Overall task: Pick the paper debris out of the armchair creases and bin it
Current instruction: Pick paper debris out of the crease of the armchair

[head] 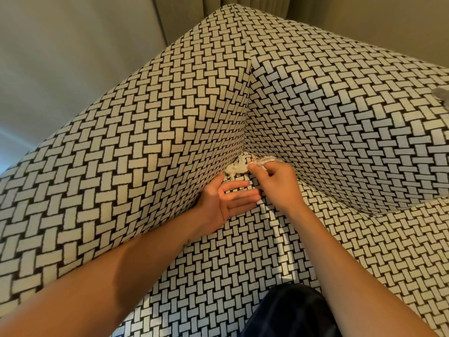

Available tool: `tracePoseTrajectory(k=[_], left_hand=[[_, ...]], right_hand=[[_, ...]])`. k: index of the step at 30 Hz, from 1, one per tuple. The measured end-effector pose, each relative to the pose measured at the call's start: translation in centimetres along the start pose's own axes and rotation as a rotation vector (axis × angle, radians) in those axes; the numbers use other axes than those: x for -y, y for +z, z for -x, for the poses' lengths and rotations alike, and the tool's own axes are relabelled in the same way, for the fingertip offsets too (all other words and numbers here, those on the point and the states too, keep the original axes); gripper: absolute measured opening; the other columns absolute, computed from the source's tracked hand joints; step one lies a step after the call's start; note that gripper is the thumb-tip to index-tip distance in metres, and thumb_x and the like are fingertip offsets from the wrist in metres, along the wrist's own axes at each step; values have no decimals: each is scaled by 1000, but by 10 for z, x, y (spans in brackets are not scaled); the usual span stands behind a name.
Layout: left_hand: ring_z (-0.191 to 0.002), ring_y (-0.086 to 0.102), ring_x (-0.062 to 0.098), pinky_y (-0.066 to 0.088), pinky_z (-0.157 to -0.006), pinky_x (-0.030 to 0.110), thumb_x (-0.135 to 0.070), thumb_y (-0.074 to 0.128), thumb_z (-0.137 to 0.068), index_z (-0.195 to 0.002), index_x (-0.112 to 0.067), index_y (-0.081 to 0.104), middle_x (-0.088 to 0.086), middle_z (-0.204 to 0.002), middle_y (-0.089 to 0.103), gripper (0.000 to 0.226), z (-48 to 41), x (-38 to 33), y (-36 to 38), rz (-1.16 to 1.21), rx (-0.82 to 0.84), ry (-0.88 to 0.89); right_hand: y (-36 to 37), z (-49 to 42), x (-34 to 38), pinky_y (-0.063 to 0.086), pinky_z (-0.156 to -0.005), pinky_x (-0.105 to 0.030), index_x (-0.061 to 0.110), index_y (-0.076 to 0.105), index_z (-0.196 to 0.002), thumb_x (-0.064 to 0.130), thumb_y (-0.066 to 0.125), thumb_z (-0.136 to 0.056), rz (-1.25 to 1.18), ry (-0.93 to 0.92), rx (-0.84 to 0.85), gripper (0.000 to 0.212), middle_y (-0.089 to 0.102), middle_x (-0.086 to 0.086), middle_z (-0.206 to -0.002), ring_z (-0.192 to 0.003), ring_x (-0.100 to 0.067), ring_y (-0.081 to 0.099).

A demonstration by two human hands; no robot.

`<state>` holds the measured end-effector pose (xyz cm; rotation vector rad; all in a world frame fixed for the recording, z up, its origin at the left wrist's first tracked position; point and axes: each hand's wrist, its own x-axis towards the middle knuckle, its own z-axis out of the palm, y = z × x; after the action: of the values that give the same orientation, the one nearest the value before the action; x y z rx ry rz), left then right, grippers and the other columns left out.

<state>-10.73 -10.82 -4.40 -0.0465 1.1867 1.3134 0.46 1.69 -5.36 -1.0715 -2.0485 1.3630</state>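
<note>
Pinching a thin white paper scrap (263, 161) between thumb and curled fingers, my right grip (277, 184) sits at the back corner of the basket-weave armchair (145, 142), where its creases meet. A crumpled paper wad (237, 167) lies wedged in that corner, touching the scrap. My left grip (226, 203) is wide, fingers straight, palm showing, laid along the crease beside the seat cushion (230, 263).

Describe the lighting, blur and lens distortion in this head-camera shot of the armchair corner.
Head view: the wide-angle lens bows the weave of the armchair, stretching it toward the edges. Head view: warm light falls on its left side, a cooler bluish cast on its right. Head view: the paper debris in the corner crease reads clearly, but the right hand pinching it is slightly smeared.
</note>
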Motion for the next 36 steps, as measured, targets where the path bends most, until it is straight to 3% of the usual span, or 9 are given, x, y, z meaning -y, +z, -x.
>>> tracePoseTrajectory(k=[4,9,13,18,22,26,29,32,36], left_hand=[[-96,74,37,59,-91,46,-54,30,-105,-127,-2,60,29,-111,72,64,-2,1,1,21,-27,-3],[-91,73,33,62,-86,44,-49,44,-104,-131,-12,58,27,-110,73,49,-6,2,1,15,-38,2],[-87,72,29,62,-84,40,-30,51,-103,-129,-5,59,23,-102,73,37,-4,2,2,2,-36,-2],[-93,74,32,63,-83,41,-15,47,-105,-131,3,54,30,-112,71,32,-1,1,5,3,1,19],[-91,75,31,63,-82,41,-9,36,-105,-126,1,51,29,-109,72,28,-2,2,6,-6,12,36],[-82,75,29,63,-78,38,-11,35,-105,-119,4,58,22,-90,74,31,-4,3,7,-22,-9,38],[-82,75,30,63,-71,37,-13,35,-105,-127,9,55,23,-90,73,37,-6,3,8,35,-7,21],[-83,76,29,63,-69,34,-15,34,-105,-126,5,56,22,-92,74,37,-6,2,9,43,10,3],[-89,76,28,63,-76,34,-15,33,-105,-131,-2,56,19,-94,76,37,-4,0,9,26,46,-3]], right_hand=[[-10,9,7,46,-62,-40,0,64,-76,35,65,-98,1,28,164,41,57,-18,-69,-59,-16,46],[-14,13,17,48,-66,-32,21,65,-70,37,62,-99,55,87,347,33,60,11,-61,-58,-5,51],[-18,9,26,40,-64,-27,20,61,-70,36,60,-100,95,148,495,34,55,10,-62,-53,-3,47],[-12,-1,26,53,-64,-20,20,68,-102,23,62,-100,-13,132,339,7,62,8,-84,-64,3,65],[-5,-8,14,48,-62,-13,25,58,-129,15,66,-96,26,56,195,36,55,8,-90,-63,5,54],[8,-13,4,42,-103,-31,25,59,-135,13,70,-90,210,-29,224,47,58,7,-116,-117,-14,47],[12,-21,7,32,-117,-39,19,53,-143,17,66,-92,306,-3,178,53,54,0,-139,-137,-19,36],[16,-32,8,30,-120,-42,12,37,-155,26,59,-99,433,42,226,61,45,-8,-154,-146,-26,33],[24,-49,11,48,-106,-46,15,28,-158,35,62,-96,528,172,342,73,55,-11,-145,-131,-32,53]])
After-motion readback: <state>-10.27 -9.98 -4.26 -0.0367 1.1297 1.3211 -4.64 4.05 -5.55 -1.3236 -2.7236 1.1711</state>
